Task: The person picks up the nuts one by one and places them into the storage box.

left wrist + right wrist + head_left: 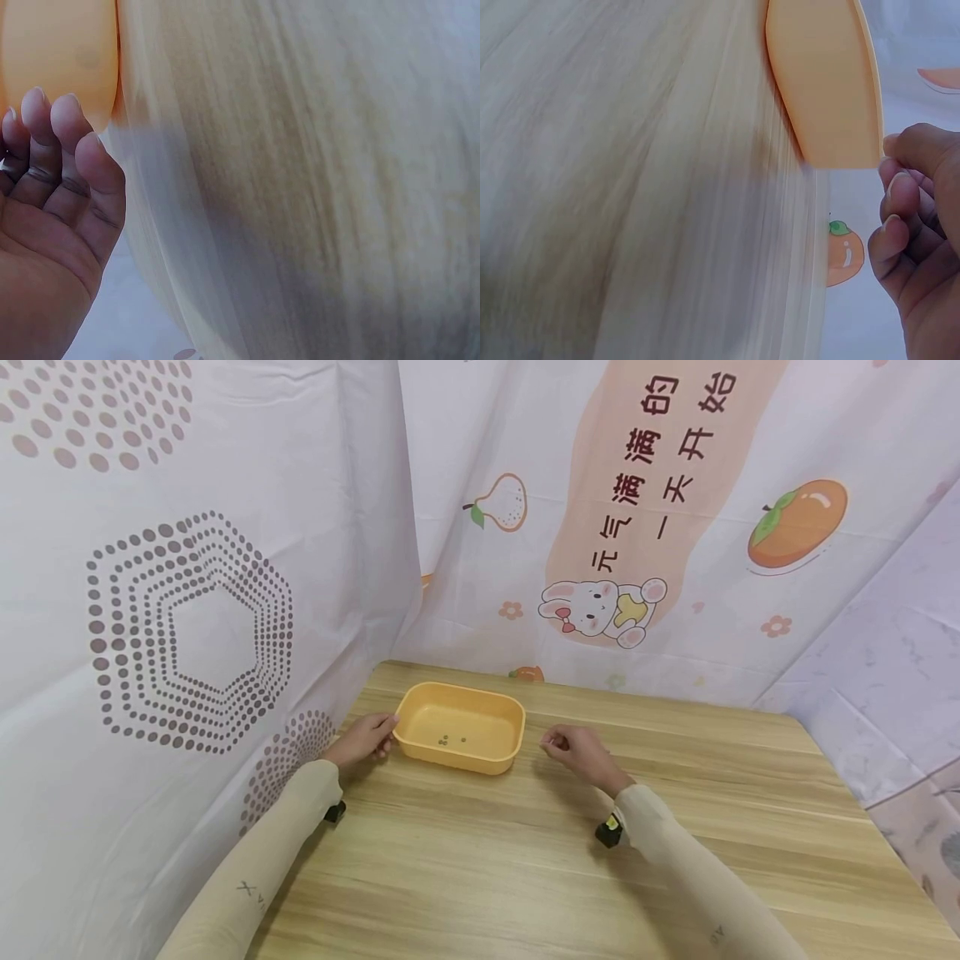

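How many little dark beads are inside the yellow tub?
3 that I can make out. Two beads sit close together on the floor of the yellow tub, towards its front left; one bead lies just right of them. They are tiny, so more may be hidden.

- the orange tray (pixel 420 745) is sitting upright on the wooden table, toward the far left corner; it's a shallow rectangular plastic one with rounded corners and a lip round the top, long side running left to right
- a few tiny dark beads (pixel 447 741) are lying loose on its floor, bunched near the middle front; too small to make out properly
- the left hand (pixel 365 737) is touching its left end; the right hand (pixel 579 750) is resting on the table near its right end, fingers curled in
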Tool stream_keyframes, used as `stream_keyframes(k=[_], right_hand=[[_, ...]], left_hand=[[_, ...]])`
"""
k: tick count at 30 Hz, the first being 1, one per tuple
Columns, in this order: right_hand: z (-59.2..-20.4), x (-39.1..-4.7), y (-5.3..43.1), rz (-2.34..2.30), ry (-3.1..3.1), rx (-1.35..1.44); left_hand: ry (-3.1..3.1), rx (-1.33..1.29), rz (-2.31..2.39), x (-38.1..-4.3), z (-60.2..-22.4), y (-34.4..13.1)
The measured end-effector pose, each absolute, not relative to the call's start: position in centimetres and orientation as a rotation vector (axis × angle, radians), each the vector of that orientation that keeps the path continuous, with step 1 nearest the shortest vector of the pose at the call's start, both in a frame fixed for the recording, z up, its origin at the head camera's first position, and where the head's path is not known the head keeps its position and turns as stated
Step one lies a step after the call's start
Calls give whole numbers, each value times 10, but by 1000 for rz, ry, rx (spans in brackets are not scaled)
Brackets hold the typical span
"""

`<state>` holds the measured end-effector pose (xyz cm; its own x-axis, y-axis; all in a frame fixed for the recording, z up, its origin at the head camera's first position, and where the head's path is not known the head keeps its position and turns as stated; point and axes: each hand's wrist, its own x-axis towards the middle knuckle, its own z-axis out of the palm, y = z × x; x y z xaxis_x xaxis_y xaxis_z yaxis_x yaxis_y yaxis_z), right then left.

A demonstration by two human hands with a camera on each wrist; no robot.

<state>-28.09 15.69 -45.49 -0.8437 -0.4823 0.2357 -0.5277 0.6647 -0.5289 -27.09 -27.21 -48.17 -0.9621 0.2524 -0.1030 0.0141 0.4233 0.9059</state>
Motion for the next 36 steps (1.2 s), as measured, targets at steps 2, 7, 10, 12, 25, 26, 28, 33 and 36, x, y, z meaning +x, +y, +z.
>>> stream_keyframes(k=[2,7,10,12,25,26,28,33,36], right_hand=[[-454,-281,155,925,-2801,862],[-452,-281,150,937,-2800,892],[-452,-281,147,943,-2802,903],[-452,-282,145,947,-2805,904],[-448,-279,135,950,-2776,918],[-448,-279,134,949,-2771,919],[-448,-279,132,951,-2767,918],[-450,-278,128,967,-2764,919],[-452,-278,125,971,-2763,930]], left_hand=[[2462,236,1554,-271,-482,-272],[2474,247,1549,-272,-483,-273],[2471,249,1553,-272,-483,-274],[2465,253,1560,-273,-483,-273],[2475,261,1535,-273,-479,-273],[2472,254,1535,-273,-479,-272],[2469,236,1540,-273,-479,-272],[2474,234,1537,-272,-478,-272],[2475,252,1532,-270,-478,-272]])
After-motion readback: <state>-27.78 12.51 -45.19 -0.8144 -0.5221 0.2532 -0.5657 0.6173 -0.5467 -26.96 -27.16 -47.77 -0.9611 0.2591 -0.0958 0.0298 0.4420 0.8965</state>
